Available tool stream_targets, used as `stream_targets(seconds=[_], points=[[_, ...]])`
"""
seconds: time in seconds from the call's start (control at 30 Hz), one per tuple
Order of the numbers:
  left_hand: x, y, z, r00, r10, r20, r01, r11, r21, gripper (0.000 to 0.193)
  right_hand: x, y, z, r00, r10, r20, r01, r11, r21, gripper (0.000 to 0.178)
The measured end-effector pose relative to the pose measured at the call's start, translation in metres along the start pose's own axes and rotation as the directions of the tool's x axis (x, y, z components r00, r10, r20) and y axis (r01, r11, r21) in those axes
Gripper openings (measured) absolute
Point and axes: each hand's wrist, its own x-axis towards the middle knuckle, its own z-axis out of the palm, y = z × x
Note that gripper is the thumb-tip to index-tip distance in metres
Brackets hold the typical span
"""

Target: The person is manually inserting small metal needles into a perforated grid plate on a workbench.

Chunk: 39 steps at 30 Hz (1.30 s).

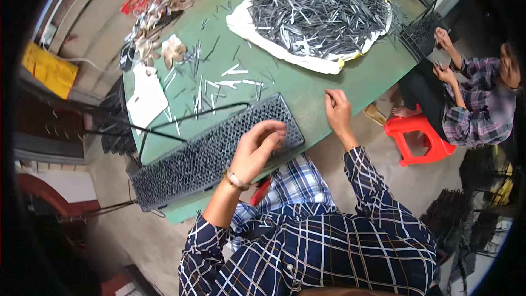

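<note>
My left hand point(256, 151) is over the right part of a long black tray point(192, 161) with a dense grid of small upright cells. Its fingers point right, with the thumb apart from them, and I see nothing between them. To the right of the tray, my right hand point(338, 111) is at the near edge of the green table point(307, 98). Its fingers are loosely bent and slightly apart, with nothing visible in them. Beyond the tray lie loose thin strips point(233, 83), grey and white. A big heap of dark strips point(323, 11) sits on a white sack point(290, 57).
Dirty gloves point(173, 50), a red packet point(141, 1) and a white sheet point(147, 98) are at the far left. Thin black rods point(186, 115) cross the tray's left end. On the right, another person point(476, 93) sits by a red stool point(419, 140), handling small pieces.
</note>
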Motion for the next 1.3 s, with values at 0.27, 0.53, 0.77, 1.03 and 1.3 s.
stream_targets(seconds=[0.27,0.53,0.77,1.03,1.3], points=[[0.181,-0.013,0.044,0.955,0.263,0.138,-0.292,0.743,0.602,0.031,-0.003,0.005,0.001,0.994,0.105,-0.038,-0.103,0.994,0.046,0.012],[0.345,-0.041,0.072,0.94,0.276,0.202,-0.276,0.262,0.925,0.045,0.004,0.001,0.006,0.993,0.113,-0.045,-0.11,0.992,0.068,0.012],[0.38,-0.055,0.086,0.983,0.152,0.099,-0.076,-0.151,0.986,0.087,0.006,0.004,0.004,0.992,0.109,-0.063,-0.107,0.993,0.041,0.012],[0.392,-0.067,0.087,0.944,0.295,0.15,-0.055,-0.308,0.95,0.059,0.004,0.007,0.007,0.992,0.108,-0.058,-0.105,0.993,0.054,0.014],[0.387,-0.061,0.099,0.948,0.291,0.129,-0.065,-0.222,0.973,0.036,0.004,0.006,0.007,0.992,0.112,-0.059,-0.108,0.992,0.062,0.014]])
